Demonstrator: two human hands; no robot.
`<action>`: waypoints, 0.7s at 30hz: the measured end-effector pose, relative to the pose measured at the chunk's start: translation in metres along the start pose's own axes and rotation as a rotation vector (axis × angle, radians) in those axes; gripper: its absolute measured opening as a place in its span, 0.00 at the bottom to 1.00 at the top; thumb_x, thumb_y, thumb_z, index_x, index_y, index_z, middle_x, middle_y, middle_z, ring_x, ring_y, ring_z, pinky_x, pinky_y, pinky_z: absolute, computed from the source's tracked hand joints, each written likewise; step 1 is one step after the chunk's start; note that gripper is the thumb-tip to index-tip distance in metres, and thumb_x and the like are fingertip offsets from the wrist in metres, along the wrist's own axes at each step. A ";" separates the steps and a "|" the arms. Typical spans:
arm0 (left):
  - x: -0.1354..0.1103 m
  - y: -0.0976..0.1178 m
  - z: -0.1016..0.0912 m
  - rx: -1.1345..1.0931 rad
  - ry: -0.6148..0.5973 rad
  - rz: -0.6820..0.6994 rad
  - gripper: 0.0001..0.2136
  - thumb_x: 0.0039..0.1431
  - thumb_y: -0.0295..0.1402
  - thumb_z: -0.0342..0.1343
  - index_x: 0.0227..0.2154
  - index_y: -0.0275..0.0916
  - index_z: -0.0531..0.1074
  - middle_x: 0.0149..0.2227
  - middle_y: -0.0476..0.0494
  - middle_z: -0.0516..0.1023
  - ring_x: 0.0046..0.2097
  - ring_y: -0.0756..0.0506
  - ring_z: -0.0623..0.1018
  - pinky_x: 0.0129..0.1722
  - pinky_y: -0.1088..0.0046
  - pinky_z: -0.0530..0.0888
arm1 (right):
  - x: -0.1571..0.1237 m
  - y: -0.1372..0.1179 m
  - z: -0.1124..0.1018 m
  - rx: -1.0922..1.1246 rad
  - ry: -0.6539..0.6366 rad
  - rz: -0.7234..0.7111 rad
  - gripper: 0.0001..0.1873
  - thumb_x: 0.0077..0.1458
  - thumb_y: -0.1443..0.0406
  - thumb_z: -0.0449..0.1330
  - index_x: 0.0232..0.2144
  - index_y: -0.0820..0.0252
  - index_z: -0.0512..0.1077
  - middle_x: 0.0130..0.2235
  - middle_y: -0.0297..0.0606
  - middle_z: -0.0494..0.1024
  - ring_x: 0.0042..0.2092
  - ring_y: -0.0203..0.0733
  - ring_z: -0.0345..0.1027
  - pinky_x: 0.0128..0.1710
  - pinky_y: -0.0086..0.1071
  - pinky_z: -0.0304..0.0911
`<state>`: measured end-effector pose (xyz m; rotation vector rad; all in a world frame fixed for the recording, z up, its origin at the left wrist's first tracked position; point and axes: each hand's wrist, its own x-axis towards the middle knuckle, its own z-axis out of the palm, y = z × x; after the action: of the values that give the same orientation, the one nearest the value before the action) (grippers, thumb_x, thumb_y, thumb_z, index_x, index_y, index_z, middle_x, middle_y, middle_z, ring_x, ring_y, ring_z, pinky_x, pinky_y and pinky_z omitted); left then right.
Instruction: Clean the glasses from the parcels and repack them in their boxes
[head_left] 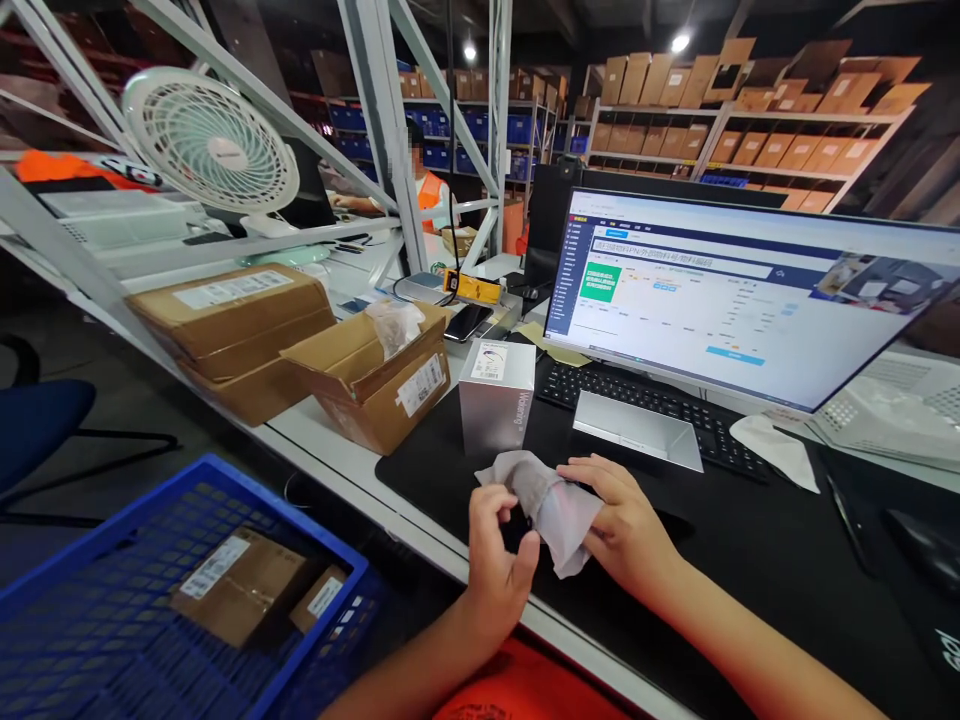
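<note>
Both my hands grip a small grey-white plastic pouch (pixel 551 505) just above the black desk mat (pixel 750 560). My left hand (pixel 499 555) pinches its left end with curled fingers. My right hand (pixel 626 525) is closed over its right side. What is inside the pouch is hidden. A small silver box (pixel 496 405) with a white label stands upright just beyond the pouch. An open cardboard box (pixel 371 380) with crumpled plastic in it sits to the left of the silver box.
A monitor (pixel 750 295) and black keyboard (pixel 645 400) stand behind the mat. Two flat cardboard parcels (pixel 232 335) are stacked at the left, below a white fan (pixel 210 140). A blue crate (pixel 180 590) with parcels sits at my lower left. A person in orange works far back.
</note>
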<state>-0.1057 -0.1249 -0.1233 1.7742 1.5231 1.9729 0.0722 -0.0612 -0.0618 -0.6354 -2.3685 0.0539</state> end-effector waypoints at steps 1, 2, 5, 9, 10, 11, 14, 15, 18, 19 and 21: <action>0.002 0.000 0.000 0.021 -0.076 -0.043 0.11 0.68 0.40 0.49 0.47 0.39 0.65 0.41 0.43 0.67 0.39 0.46 0.70 0.38 0.69 0.72 | -0.003 0.001 0.001 0.016 -0.008 0.000 0.10 0.54 0.74 0.62 0.28 0.56 0.80 0.56 0.44 0.77 0.59 0.52 0.68 0.58 0.54 0.67; 0.004 0.000 0.001 0.049 -0.139 -0.051 0.09 0.68 0.38 0.50 0.45 0.40 0.66 0.39 0.44 0.69 0.38 0.46 0.70 0.37 0.70 0.72 | -0.005 0.001 0.002 0.028 -0.018 -0.001 0.10 0.53 0.75 0.62 0.26 0.57 0.79 0.58 0.45 0.75 0.60 0.52 0.67 0.58 0.53 0.67; 0.010 0.005 0.004 0.107 -0.182 0.052 0.03 0.68 0.28 0.50 0.39 0.39 0.68 0.36 0.45 0.72 0.38 0.47 0.73 0.39 0.71 0.72 | -0.009 0.002 0.006 0.033 -0.055 0.009 0.10 0.51 0.76 0.62 0.26 0.60 0.79 0.61 0.48 0.72 0.60 0.54 0.67 0.55 0.49 0.69; 0.014 0.015 0.008 0.085 -0.243 0.377 0.06 0.66 0.23 0.49 0.37 0.39 0.68 0.32 0.46 0.75 0.34 0.46 0.72 0.36 0.70 0.70 | -0.010 0.003 0.010 0.010 -0.120 0.027 0.14 0.51 0.75 0.59 0.37 0.60 0.80 0.55 0.48 0.78 0.48 0.49 0.76 0.46 0.43 0.73; 0.015 0.016 0.008 0.079 -0.267 0.443 0.06 0.65 0.22 0.50 0.37 0.38 0.69 0.31 0.46 0.75 0.33 0.46 0.72 0.35 0.69 0.70 | -0.010 0.003 0.010 0.003 -0.120 0.026 0.15 0.52 0.75 0.59 0.40 0.60 0.80 0.51 0.47 0.80 0.46 0.48 0.77 0.44 0.41 0.73; 0.015 0.017 0.007 0.075 -0.280 0.484 0.06 0.64 0.22 0.50 0.37 0.38 0.69 0.31 0.45 0.75 0.33 0.46 0.72 0.35 0.69 0.70 | -0.009 0.004 0.009 -0.004 -0.107 0.029 0.15 0.52 0.74 0.58 0.40 0.61 0.79 0.48 0.46 0.81 0.44 0.47 0.77 0.43 0.40 0.73; 0.010 0.016 0.006 0.025 -0.262 0.428 0.04 0.65 0.26 0.51 0.41 0.38 0.70 0.34 0.43 0.76 0.37 0.45 0.74 0.38 0.68 0.73 | -0.006 0.005 -0.003 -0.005 0.004 0.071 0.09 0.54 0.73 0.57 0.30 0.60 0.78 0.39 0.43 0.81 0.38 0.44 0.74 0.38 0.36 0.71; 0.007 0.015 0.005 0.002 -0.246 0.371 0.05 0.66 0.29 0.51 0.42 0.38 0.69 0.36 0.42 0.76 0.39 0.45 0.75 0.40 0.67 0.73 | -0.005 0.005 -0.009 0.019 0.051 0.104 0.10 0.55 0.72 0.57 0.27 0.59 0.77 0.36 0.42 0.80 0.36 0.42 0.73 0.35 0.34 0.70; 0.001 0.014 0.006 -0.035 -0.262 0.169 0.14 0.68 0.43 0.51 0.47 0.37 0.67 0.40 0.39 0.75 0.40 0.44 0.76 0.38 0.67 0.75 | -0.003 0.004 -0.028 0.133 0.166 0.179 0.15 0.58 0.71 0.56 0.20 0.59 0.72 0.29 0.37 0.73 0.28 0.36 0.68 0.26 0.27 0.63; 0.001 0.015 0.007 -0.039 -0.306 0.120 0.18 0.67 0.47 0.51 0.48 0.37 0.67 0.40 0.39 0.75 0.38 0.45 0.76 0.35 0.69 0.74 | -0.004 0.004 -0.033 0.156 0.194 0.181 0.16 0.58 0.71 0.56 0.19 0.59 0.71 0.27 0.36 0.71 0.27 0.34 0.66 0.23 0.26 0.61; 0.003 0.019 0.011 -0.045 -0.427 0.077 0.20 0.67 0.51 0.50 0.47 0.38 0.68 0.37 0.43 0.76 0.32 0.47 0.75 0.30 0.72 0.72 | -0.007 0.004 -0.040 0.153 0.235 0.178 0.17 0.58 0.70 0.57 0.18 0.59 0.70 0.26 0.34 0.69 0.25 0.33 0.64 0.21 0.25 0.57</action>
<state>-0.0885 -0.1261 -0.1101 2.0876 1.2770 1.5049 0.1032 -0.0661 -0.0361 -0.7340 -2.0554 0.2247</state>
